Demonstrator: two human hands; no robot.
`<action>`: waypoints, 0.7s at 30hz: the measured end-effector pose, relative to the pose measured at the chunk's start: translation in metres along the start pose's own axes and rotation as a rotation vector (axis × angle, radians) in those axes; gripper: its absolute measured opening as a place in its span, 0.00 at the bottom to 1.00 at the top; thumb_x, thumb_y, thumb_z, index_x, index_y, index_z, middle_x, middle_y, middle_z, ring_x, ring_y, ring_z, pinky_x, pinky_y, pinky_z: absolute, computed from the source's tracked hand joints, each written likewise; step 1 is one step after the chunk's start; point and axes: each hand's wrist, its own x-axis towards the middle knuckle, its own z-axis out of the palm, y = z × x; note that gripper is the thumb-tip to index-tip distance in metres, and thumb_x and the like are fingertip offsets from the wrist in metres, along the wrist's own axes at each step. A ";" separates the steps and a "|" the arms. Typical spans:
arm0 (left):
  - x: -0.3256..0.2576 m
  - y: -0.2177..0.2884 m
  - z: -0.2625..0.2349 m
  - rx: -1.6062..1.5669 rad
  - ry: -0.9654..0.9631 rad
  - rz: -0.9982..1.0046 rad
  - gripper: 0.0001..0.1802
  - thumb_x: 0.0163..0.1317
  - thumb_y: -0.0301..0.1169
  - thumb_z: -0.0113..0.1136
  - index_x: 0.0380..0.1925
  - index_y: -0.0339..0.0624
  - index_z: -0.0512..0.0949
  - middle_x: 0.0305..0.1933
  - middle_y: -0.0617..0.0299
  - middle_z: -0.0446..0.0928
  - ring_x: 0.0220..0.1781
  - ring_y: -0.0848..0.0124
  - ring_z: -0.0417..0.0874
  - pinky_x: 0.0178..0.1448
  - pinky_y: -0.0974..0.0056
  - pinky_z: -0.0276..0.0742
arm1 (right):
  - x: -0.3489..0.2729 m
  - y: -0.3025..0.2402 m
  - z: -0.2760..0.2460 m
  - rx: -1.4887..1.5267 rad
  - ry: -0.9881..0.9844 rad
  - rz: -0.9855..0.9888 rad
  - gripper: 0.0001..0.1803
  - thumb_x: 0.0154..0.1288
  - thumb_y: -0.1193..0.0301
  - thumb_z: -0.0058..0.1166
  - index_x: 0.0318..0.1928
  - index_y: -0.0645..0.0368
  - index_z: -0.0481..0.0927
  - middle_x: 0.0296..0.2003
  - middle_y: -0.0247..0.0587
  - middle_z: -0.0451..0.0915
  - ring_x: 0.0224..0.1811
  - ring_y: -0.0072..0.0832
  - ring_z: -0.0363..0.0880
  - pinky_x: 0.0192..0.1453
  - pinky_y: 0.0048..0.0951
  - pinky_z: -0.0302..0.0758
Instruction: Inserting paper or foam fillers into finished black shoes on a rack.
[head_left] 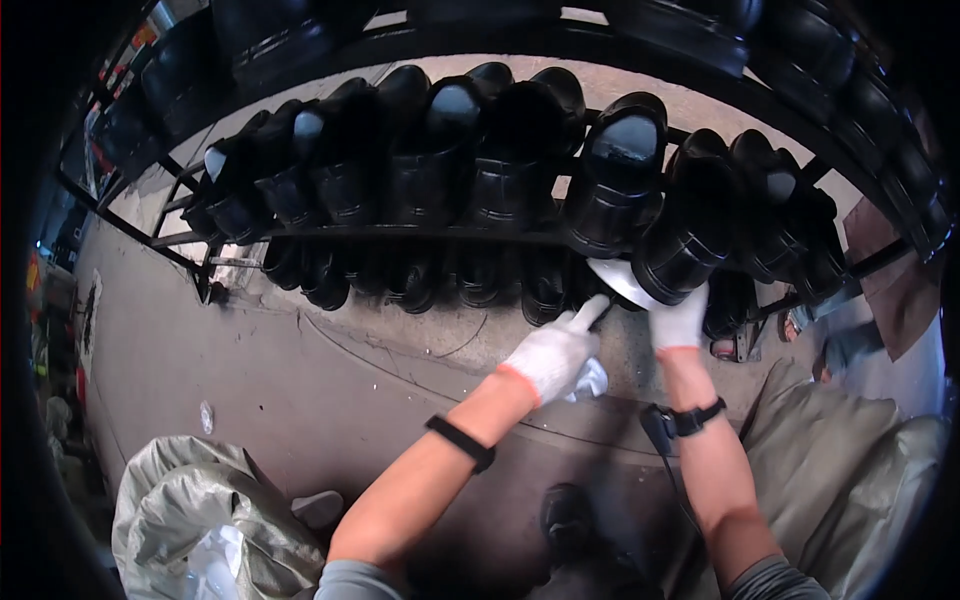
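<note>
— What's furthest left?
— A woven sack with white scraps inside, on the floor below the left corner of the rack.
— The left hand?
— White-gloved, below the middle shelf's front edge: one finger extended, the others curled, seemingly around a crumpled pale wad.
— Next?
— A curved white piece under that edge, then the gloved right hand against a black shoe right of the edge's middle. Its fingers are hidden; I can't tell its grip.
— Any risk?
— The shoe seems to overhang; an upward nudge could topple it.
</note>
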 end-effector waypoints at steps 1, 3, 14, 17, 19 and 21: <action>0.021 0.003 0.008 -0.020 -0.036 -0.059 0.18 0.56 0.31 0.78 0.42 0.32 0.85 0.80 0.41 0.66 0.65 0.45 0.83 0.67 0.50 0.84 | 0.004 0.009 0.008 -0.457 -0.107 -0.132 0.13 0.73 0.67 0.62 0.51 0.61 0.85 0.51 0.49 0.87 0.53 0.44 0.86 0.63 0.43 0.79; 0.052 -0.004 0.029 -0.123 -0.123 -0.325 0.19 0.54 0.33 0.78 0.42 0.32 0.87 0.67 0.40 0.79 0.65 0.45 0.83 0.64 0.49 0.85 | 0.009 0.008 0.055 -0.697 -0.098 -0.317 0.14 0.72 0.62 0.60 0.46 0.59 0.86 0.48 0.53 0.87 0.50 0.52 0.85 0.63 0.51 0.78; 0.061 -0.017 0.034 0.064 0.083 -0.108 0.18 0.57 0.30 0.73 0.46 0.32 0.84 0.55 0.46 0.80 0.56 0.47 0.85 0.61 0.48 0.86 | 0.053 -0.007 0.018 -0.756 -0.440 -0.600 0.10 0.78 0.65 0.56 0.49 0.52 0.89 0.49 0.44 0.90 0.57 0.42 0.86 0.65 0.43 0.78; 0.063 -0.024 0.048 0.067 -0.043 -0.194 0.20 0.54 0.32 0.76 0.46 0.33 0.85 0.56 0.47 0.80 0.58 0.48 0.86 0.62 0.50 0.86 | 0.051 -0.031 0.037 -0.871 -0.592 -0.525 0.12 0.79 0.65 0.55 0.56 0.53 0.84 0.55 0.44 0.87 0.62 0.41 0.82 0.70 0.43 0.74; 0.057 -0.019 0.034 0.016 -0.111 -0.191 0.27 0.53 0.33 0.77 0.52 0.33 0.83 0.56 0.43 0.81 0.59 0.47 0.87 0.63 0.50 0.86 | 0.052 -0.053 0.041 -1.008 -0.735 -0.447 0.16 0.81 0.65 0.54 0.63 0.53 0.80 0.61 0.44 0.83 0.67 0.41 0.78 0.75 0.42 0.71; 0.049 -0.024 0.024 -0.035 -0.115 -0.325 0.30 0.53 0.32 0.77 0.56 0.33 0.80 0.56 0.41 0.82 0.59 0.46 0.87 0.64 0.49 0.86 | 0.049 -0.072 0.048 -1.134 -0.888 -0.366 0.21 0.82 0.66 0.53 0.69 0.54 0.76 0.67 0.44 0.80 0.72 0.40 0.74 0.80 0.42 0.68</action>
